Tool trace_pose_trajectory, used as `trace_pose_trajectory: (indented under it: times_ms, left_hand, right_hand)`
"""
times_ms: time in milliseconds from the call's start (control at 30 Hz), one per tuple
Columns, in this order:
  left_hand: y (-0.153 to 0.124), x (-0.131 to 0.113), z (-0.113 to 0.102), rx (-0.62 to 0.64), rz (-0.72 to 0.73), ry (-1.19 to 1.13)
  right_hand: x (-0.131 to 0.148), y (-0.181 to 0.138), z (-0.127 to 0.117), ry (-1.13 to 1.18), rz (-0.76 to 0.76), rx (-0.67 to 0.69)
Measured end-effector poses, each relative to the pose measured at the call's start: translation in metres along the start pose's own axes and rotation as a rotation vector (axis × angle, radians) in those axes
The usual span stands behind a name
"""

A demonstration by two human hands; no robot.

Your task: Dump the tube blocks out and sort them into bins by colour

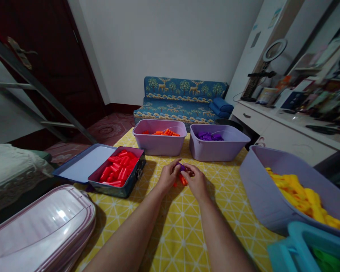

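Note:
Over the middle of the yellow patterned tablecloth (170, 241), my left hand (169, 175) and my right hand (196, 178) meet. Between their closed fingertips is a small purple plastic piece (182, 167), partly covered, so its exact shape cannot be made out. Both hands appear to grip it. Just below, an orange plastic piece (183, 180) shows between the hands; whether it is joined to the purple one or lies on the cloth is unclear. A smaller orange-red bit (175, 184) is beside the left hand.
A tin box (127, 191) with red tubes stands left, lid open. Behind are lilac bins (161, 145) (215, 151) with orange and purple pieces. Right are a lilac bin (257, 192) of yellow pieces and a turquoise bin (297, 234). Pink lids (45, 234) lie at left.

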State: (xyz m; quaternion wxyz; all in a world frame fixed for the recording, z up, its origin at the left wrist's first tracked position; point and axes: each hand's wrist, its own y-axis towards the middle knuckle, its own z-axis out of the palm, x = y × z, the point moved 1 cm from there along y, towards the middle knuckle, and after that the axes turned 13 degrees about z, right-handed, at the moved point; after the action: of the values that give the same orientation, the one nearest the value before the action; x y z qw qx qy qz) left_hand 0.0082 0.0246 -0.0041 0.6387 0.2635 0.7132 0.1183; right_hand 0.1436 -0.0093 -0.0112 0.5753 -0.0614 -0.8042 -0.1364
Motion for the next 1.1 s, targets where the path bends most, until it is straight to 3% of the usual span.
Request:
trace_pose_trajectory:
  times_ms: [233, 400, 467, 567, 633, 733, 833, 967, 1100]
  left_hand:
    - [-0.003, -0.007, 0.001, 0.055, 0.026, -0.014]
    - [-0.005, -0.008, -0.002, 0.107, 0.004, -0.052]
    - [-0.006, -0.008, -0.005, 0.214, 0.006, -0.081]
    - [-0.007, -0.013, -0.010, 0.481, 0.131, -0.020]
    - [-0.008, -0.017, -0.012, 0.548, 0.226, 0.053]
    - [-0.008, -0.020, -0.012, 0.502, 0.264, 0.121]
    - [-0.009, -0.020, -0.010, 0.460, 0.253, 0.165]
    - [-0.009, -0.016, -0.009, 0.394, 0.185, 0.154]
    - [-0.008, -0.012, -0.009, 0.353, 0.082, 0.084]
  right_hand:
    - [0.003, 0.002, -0.002, -0.034, -0.088, -0.048]
    - [0.004, 0.002, -0.012, 0.072, 0.026, -0.244]
    - [0.007, 0.002, -0.017, 0.134, 0.050, -0.291]
    - [0.019, 0.003, -0.025, 0.203, 0.034, -0.306]
    - [0.030, 0.006, -0.029, 0.242, 0.017, -0.332]
    - [0.048, 0.018, -0.035, 0.378, -0.003, -0.440]
    - [0.062, 0.040, -0.039, 0.658, 0.025, -0.507]
    - [0.068, 0.070, -0.040, 0.919, 0.083, -0.476]
    - [0.072, 0.071, -0.039, 0.982, 0.076, -0.407]
